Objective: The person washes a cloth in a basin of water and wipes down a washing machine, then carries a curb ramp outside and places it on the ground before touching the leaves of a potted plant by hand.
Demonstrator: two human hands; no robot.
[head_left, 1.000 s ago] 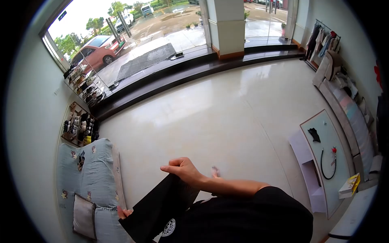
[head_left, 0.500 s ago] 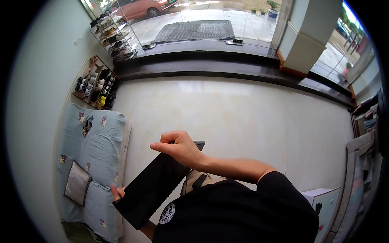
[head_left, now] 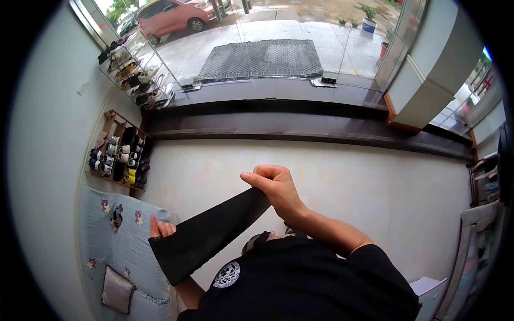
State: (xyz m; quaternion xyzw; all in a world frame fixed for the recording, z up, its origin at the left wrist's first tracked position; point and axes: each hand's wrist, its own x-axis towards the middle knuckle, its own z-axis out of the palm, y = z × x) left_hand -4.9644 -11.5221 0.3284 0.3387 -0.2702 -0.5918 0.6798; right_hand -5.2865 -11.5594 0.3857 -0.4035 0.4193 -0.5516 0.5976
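Note:
A long black piece of material (head_left: 209, 231) stretches between my two hands, wide at its lower left end and narrower at the upper right. My left hand (head_left: 161, 227) grips the wide end from behind, with only its fingertips and thumb showing above the edge. At the narrow end, my right hand (head_left: 274, 187) is closed in a fist round the material, thumb pointing left. Part of my left forearm shows below the material, which hides the rest of that hand.
A sofa with a pale blue cover (head_left: 128, 235) and a grey cushion (head_left: 118, 289) stands at the left. Behind it are a wooden shoe rack (head_left: 120, 152) and a metal one (head_left: 136, 75). A dark step (head_left: 267, 125) crosses before the glass doors.
The view has turned left toward the doors. Both hands have risen in view, and the black material is now held out more levelly between them. Neither hand has let go.

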